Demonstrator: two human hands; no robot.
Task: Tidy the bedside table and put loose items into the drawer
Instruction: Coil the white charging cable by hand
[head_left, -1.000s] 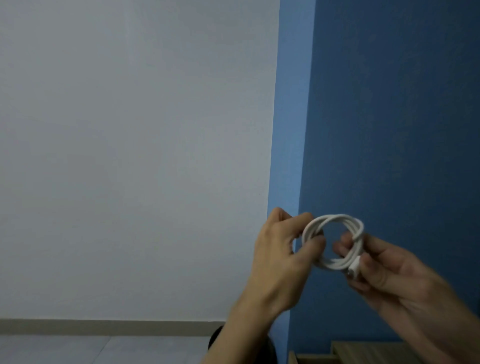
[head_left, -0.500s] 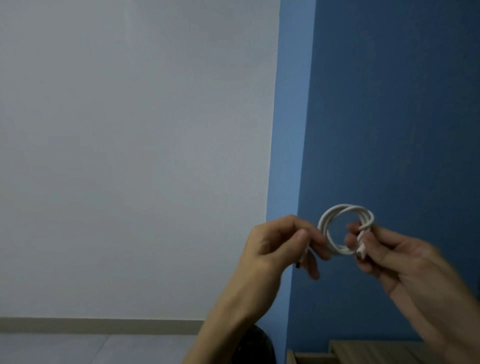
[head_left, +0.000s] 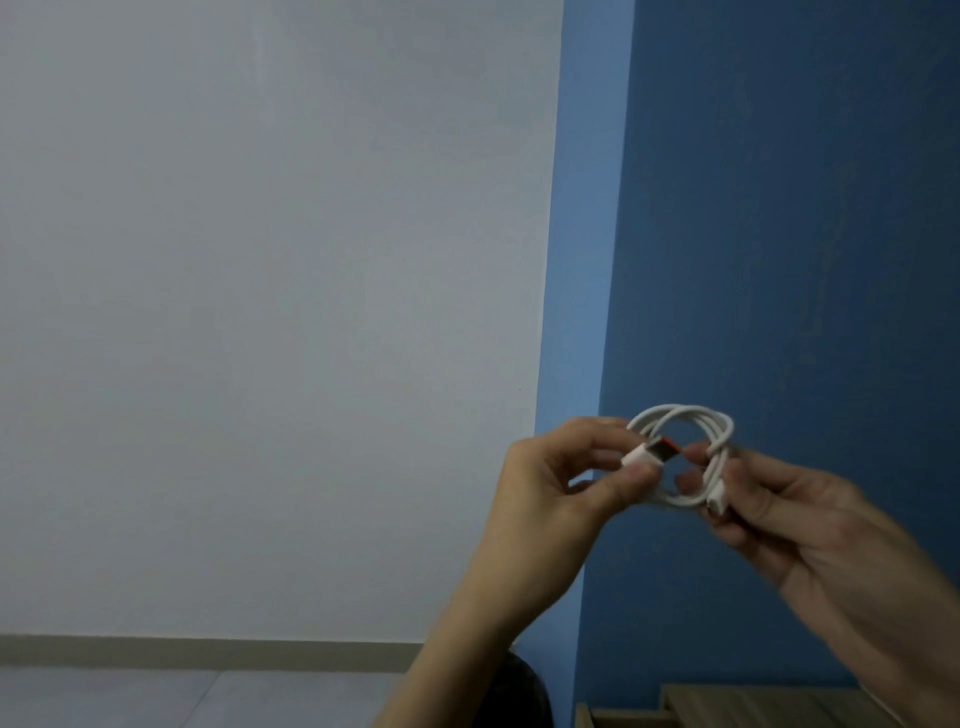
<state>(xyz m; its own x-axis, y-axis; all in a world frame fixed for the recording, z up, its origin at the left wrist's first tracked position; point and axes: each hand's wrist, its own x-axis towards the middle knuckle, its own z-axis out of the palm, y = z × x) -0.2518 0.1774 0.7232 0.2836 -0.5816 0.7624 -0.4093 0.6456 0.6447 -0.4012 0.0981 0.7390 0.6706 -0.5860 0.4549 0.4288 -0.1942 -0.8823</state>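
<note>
Both hands raised before the blue wall (head_left: 779, 208). White cable (head_left: 691, 415) coiled, held in the air between them. Left hand (head_left: 550, 493) pinches the USB plug (head_left: 652, 453); right hand (head_left: 789, 514) grips the coil's far side, apparently beside the smaller connector (head_left: 716, 503). Advice: thread plug through loop, keep coil pinched tight. Wooden furniture edge (head_left: 753, 701) below; drawer unseen.

Coiled charging cable (head_left: 685, 411) showing a smooth, faintly glossy white plastic sheath, its USB plug (head_left: 661, 451) showing dull grey metal with an orange plastic insert, bedside table (head_left: 753, 709) showing pale matt wood grain, blue wall (head_left: 779, 208) looking matt and painted.
</note>
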